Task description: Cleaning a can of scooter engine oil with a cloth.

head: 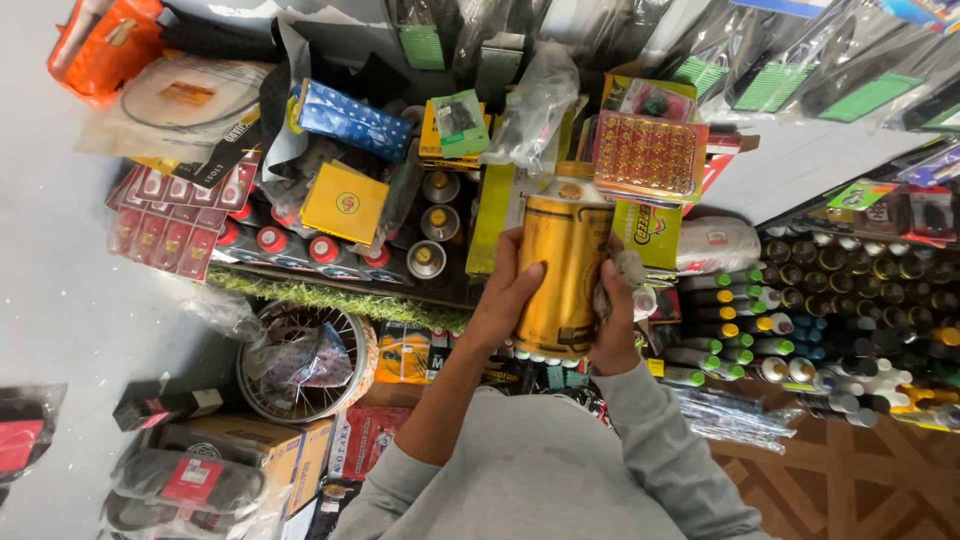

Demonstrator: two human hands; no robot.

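Tall gold can (566,275) (glossy, upright) wrapped by left hand (506,297), right hand (614,325) pinching grey cloth (630,275) against it

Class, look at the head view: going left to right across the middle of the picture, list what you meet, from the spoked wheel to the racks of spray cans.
Spoked wheel → left hand → gold can → right hand, with a grey cloth → spray cans.

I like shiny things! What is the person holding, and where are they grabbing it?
A gold can, gripped around its sides by the left hand and right hand.
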